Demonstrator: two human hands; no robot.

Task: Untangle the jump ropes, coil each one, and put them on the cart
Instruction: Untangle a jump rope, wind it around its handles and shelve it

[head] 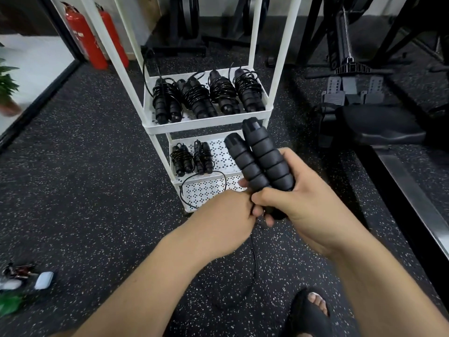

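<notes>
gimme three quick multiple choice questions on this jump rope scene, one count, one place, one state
1. How many coiled ropes lie on the cart's upper visible shelf?
A) two B) four C) six
2. Where are the two black handles not yet stowed?
A) in the right hand B) on the floor C) on the lower shelf
3. The held rope's cord is:
A) wound round the handles B) cut in two C) hanging loose toward the floor

Answers:
1 B, four bundles sit side by side.
2 A, the right fingers wrap both handles.
3 C, the cord trails down between the arms, unwound.
</notes>
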